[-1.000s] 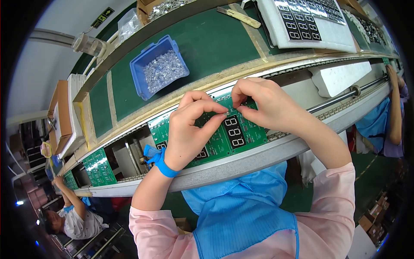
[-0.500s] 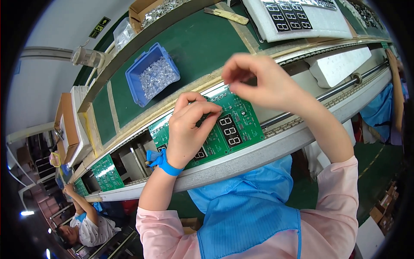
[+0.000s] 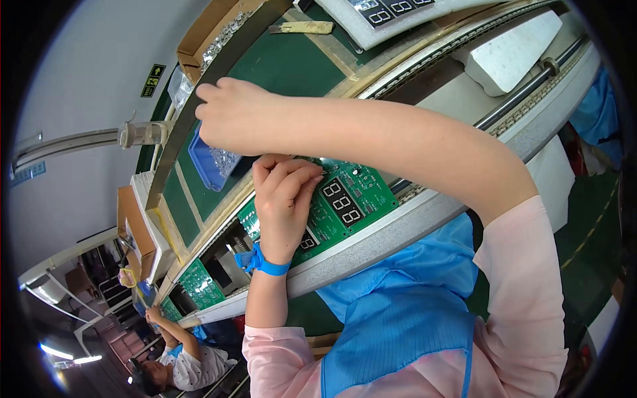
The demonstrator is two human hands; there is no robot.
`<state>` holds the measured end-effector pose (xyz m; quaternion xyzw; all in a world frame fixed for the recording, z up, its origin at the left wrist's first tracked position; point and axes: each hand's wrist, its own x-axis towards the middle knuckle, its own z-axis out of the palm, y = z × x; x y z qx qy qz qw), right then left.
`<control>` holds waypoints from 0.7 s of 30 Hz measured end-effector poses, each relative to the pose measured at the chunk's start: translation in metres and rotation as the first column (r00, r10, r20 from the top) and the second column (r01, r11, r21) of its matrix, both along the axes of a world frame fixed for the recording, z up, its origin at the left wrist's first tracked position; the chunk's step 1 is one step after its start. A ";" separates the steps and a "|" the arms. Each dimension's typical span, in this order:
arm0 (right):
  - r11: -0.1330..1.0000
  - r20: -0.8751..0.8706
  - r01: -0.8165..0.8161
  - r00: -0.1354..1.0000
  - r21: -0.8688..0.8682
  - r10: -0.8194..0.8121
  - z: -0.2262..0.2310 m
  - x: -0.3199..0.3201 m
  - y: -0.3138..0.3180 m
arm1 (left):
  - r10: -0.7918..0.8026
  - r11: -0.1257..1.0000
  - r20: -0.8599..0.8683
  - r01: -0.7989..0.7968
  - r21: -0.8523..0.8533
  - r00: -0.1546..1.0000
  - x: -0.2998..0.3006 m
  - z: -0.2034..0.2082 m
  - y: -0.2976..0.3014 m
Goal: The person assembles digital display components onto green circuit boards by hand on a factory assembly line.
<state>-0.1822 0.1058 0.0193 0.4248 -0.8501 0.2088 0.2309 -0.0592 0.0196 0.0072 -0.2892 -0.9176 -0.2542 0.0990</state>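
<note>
My left hand point(image 3: 284, 205), with a blue wrist strap point(image 3: 262, 261) on its wrist, rests over a green circuit board point(image 3: 361, 215). Its thumb and fingertips are pinched together at the board's surface; what is between them is too small to make out. A black digit display point(image 3: 342, 201) sits on the board just right of those fingertips. Stretched across to the left, my right hand point(image 3: 242, 119) is over the blue bin point(image 3: 204, 162) of small clear parts point(image 3: 225, 160). Its fingers are curled, and their tips are hidden.
The board lies on a conveyor with a metal rail point(image 3: 391, 232). White foam point(image 3: 511, 53) lies on the line at right; another foam tray point(image 3: 398, 20) holds displays. A wooden strip point(image 3: 302, 27) lies on the green bench. At lower left, a co-worker point(image 3: 189, 355) reaches toward more boards.
My right hand has gone from above the board leftward to the blue bin, its forearm now crossing over the board. My left hand stays pinched at the board. The whole view has shifted and turned.
</note>
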 end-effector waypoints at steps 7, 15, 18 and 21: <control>0.967 0.027 0.050 0.998 0.251 -0.058 0.009 0.009 -0.014 | 0.014 0.996 -0.091 -0.021 -0.086 0.996 0.000 -0.003 -0.003; 0.956 0.029 0.093 0.994 0.280 -0.105 0.012 0.016 -0.015 | 0.021 0.994 -0.080 -0.029 -0.105 0.997 0.004 -0.007 -0.005; 0.959 0.018 0.093 0.995 0.268 -0.101 0.010 0.016 -0.015 | 0.015 0.992 -0.080 -0.024 -0.124 0.997 0.004 -0.006 -0.004; 0.960 0.003 0.100 0.995 0.261 -0.104 0.009 0.016 -0.015 | 0.003 0.989 -0.096 -0.018 -0.150 0.995 0.004 -0.005 -0.001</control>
